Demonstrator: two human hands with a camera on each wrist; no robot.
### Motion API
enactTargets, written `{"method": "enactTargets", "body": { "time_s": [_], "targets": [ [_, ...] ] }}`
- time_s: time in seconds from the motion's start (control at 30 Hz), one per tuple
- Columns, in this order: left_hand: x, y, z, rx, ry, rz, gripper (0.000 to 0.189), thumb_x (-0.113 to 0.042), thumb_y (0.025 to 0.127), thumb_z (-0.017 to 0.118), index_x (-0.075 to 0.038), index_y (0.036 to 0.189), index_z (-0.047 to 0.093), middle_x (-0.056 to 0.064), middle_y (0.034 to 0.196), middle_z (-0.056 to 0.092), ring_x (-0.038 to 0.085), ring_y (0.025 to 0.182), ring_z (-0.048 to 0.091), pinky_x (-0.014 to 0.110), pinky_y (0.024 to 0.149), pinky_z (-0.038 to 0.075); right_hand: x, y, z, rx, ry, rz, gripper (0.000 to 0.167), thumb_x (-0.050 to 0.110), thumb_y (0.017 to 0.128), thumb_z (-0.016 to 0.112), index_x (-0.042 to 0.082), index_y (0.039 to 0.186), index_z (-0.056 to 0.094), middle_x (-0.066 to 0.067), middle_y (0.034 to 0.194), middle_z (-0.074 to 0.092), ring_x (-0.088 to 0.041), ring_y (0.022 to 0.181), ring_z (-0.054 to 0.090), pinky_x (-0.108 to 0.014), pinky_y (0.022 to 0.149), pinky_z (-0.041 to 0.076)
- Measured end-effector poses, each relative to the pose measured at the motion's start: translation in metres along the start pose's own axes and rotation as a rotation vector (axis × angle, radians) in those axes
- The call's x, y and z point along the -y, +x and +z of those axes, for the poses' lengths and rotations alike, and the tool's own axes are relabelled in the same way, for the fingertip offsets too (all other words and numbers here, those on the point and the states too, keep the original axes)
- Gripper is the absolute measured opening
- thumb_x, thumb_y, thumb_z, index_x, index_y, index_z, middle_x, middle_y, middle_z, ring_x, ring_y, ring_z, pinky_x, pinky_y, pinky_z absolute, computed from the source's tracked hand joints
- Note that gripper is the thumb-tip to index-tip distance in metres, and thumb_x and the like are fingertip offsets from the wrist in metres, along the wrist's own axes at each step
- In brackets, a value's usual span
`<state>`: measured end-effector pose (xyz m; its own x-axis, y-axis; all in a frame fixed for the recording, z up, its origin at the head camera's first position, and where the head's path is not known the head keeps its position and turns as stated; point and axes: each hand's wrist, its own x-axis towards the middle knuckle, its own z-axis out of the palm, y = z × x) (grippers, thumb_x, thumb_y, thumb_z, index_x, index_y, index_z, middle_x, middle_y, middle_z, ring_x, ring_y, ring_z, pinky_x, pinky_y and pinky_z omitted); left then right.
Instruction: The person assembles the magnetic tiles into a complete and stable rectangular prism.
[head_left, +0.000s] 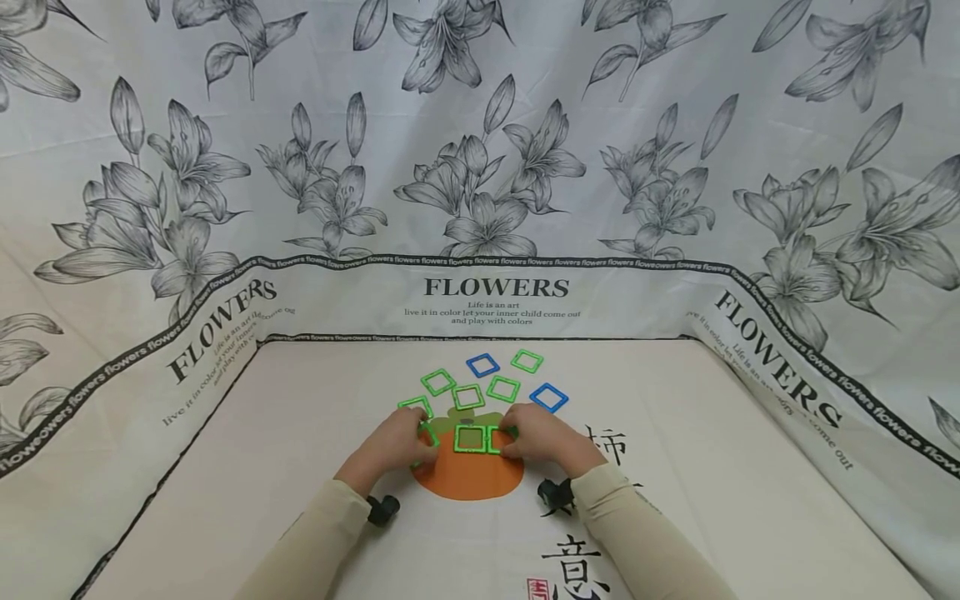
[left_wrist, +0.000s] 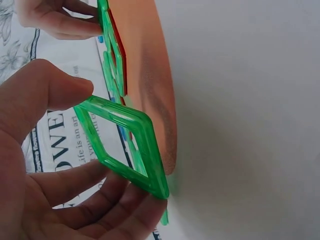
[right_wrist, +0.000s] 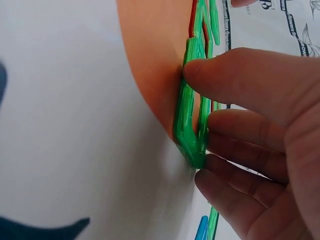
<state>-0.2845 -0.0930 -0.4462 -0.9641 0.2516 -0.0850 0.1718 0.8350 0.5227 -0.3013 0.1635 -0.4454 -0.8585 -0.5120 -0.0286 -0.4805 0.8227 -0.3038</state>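
Note:
My left hand pinches a green square-frame magnetic tile between thumb and fingers. In the left wrist view that tile is tilted, at the left part of the printed orange persimmon. My right hand grips another green square-frame tile, thumb on its near edge and fingers behind. This one lies on the print, side by side with a third green tile. From the head view, the fingers of each hand partly cover the tile they hold.
Behind the hands, several loose green frames and two blue ones, a farther blue frame and a nearer blue frame, are spread over the cloth. Black wrist cameras hang under both wrists. A flower-printed curtain rises behind the table.

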Motion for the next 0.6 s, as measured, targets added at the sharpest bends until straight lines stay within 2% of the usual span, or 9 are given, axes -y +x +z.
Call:
{"method": "enactTargets", "body": {
  "time_s": [0.23, 0.6],
  "targets": [
    [-0.0006, 0.0003, 0.0000, -0.018, 0.001, 0.007, 0.058, -0.024, 0.070, 0.077, 0.000, 0.120, 0.059, 0.005, 0.094, 0.055, 0.017, 0.082, 0.051, 0.029, 0.069, 0.047, 0.0029, -0.0027, -0.0006, -0.003, -0.003, -0.016, 0.033, 0.027, 0.081, 0.076, 0.008, 0.107, 0.074, -0.002, 0.108, 0.066, -0.018, 0.098, 0.060, -0.036, 0.089, 0.052],
    [0.0039, 0.0052, 0.0040, -0.013, -0.061, 0.076, 0.062, -0.023, 0.070, 0.075, -0.002, 0.126, 0.059, 0.005, 0.110, 0.060, 0.018, 0.094, 0.051, 0.034, 0.083, 0.051, 0.0073, -0.0056, -0.0014, -0.001, 0.013, -0.011, 0.033, 0.025, 0.082, 0.076, 0.005, 0.108, 0.073, -0.004, 0.106, 0.065, -0.017, 0.095, 0.058, -0.037, 0.088, 0.052]
  ]
}}
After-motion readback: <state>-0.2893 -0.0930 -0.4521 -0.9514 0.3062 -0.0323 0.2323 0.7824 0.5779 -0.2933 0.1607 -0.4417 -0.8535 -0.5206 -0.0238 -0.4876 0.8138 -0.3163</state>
